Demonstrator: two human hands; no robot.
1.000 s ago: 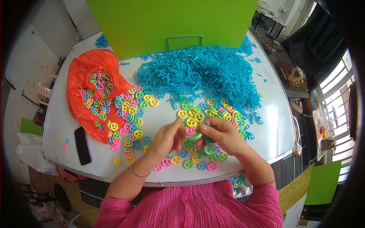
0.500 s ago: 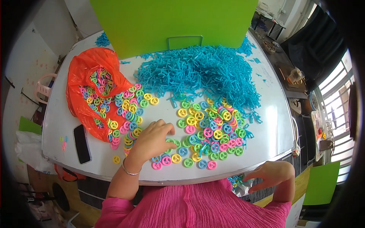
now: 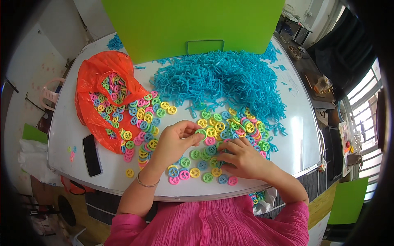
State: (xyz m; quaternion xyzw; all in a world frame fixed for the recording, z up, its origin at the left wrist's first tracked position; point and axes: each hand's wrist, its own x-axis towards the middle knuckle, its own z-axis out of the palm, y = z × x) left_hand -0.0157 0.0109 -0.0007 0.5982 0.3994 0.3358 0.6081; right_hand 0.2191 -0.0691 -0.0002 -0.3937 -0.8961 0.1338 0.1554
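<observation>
My left hand [image 3: 178,139] is raised over the middle of the table, pinching a small green plastic wheel [image 3: 201,133] between thumb and fingers. My right hand [image 3: 244,158] lies palm down over a spread of spoked plastic wheels [image 3: 207,177] in pink, yellow, blue and green. Its fingers are bent and apart among the wheels, with no held piece visible; the palm hides some of the wheels below. Behind both hands rises a big heap of blue plastic sticks [image 3: 217,78], its front edge mixing with the wheels.
A red plastic bag [image 3: 88,86] at the left spills more wheels onto the white table [image 3: 111,180]. Beside it lies a dark phone [image 3: 92,156]. A green panel [image 3: 193,24] with a wire handle stands behind the blue heap. The table's curved front edge is close to my body.
My left hand has moved slightly right and up and now holds a green wheel. My right hand has come from beyond the table's front edge onto the wheels.
</observation>
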